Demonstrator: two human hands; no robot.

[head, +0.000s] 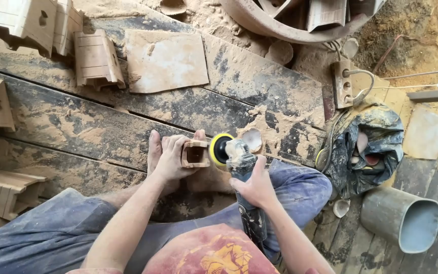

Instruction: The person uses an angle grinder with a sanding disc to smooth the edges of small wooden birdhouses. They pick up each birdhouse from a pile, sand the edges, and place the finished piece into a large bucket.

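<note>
My left hand (171, 160) grips a small hollow wooden block (195, 153), pale brown with a square opening, held above my bare foot (154, 149). My right hand (253, 186) is wrapped around the dusty body of an angle grinder (243, 172). Its yellow-rimmed sanding disc (220, 148) touches the right side of the block. I sit on dark, sawdust-covered planks (77, 122) with my legs in dusty blue trousers.
Several carved wooden pieces (96, 60) lie at the upper left and left edge. A flat board (166, 61) rests on the planks. To the right sit a power strip (341, 83), a crumpled dark bag (368, 147) and a grey metal tube (404, 218).
</note>
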